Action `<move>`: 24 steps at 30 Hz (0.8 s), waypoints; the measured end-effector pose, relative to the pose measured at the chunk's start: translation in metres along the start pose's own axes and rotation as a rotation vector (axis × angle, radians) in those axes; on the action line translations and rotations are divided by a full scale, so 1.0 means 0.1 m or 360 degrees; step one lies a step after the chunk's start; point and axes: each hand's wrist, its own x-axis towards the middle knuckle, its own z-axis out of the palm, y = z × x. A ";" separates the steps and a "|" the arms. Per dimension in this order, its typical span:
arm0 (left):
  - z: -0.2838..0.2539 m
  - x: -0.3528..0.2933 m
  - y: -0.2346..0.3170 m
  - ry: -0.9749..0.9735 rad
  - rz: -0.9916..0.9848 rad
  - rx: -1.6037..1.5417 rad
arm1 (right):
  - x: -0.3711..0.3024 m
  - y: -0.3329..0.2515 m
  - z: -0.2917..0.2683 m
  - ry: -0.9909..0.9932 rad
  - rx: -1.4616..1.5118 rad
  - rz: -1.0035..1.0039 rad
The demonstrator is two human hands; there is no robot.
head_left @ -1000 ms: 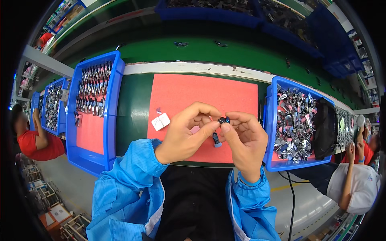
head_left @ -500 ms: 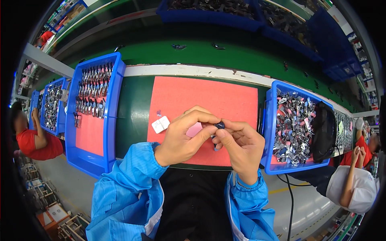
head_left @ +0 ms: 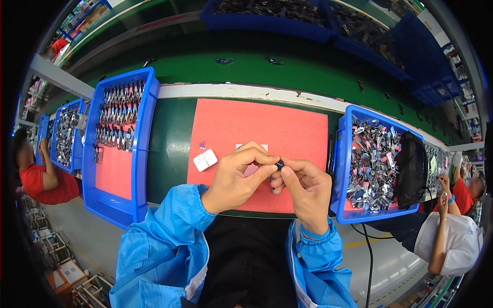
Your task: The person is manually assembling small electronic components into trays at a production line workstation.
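Over the pink-red mat both of my hands meet at a small dark, shiny piece. My left hand pinches it from the left between thumb and forefinger. From the right, the thumb and fingers of my right hand close on the same piece. Fingers cover most of it, so its full shape is hidden. A white rectangle shows partly beyond the left hand. To the left of that hand, a small white block with a dark line across it lies on the mat beside a tiny purplish scrap.
At left, a blue tray holds small metal clipper-like pieces in rows. The right blue tray holds a jumbled heap of them, with a black pouch-like thing. Beyond a white ledge runs a green belt with scattered pieces. Co-workers sit either side.
My hands have shifted slightly left, still pinching the dark piece. The white rectangle beyond the left hand has come into sight. Pieces on the belt sit slightly farther left. A right-side co-worker's arms have moved.
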 end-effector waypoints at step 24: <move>-0.25 -0.25 0.02 0.0070 -0.0166 0.0103 | 0.04 0.24 0.20 -0.0098 0.0108 0.0108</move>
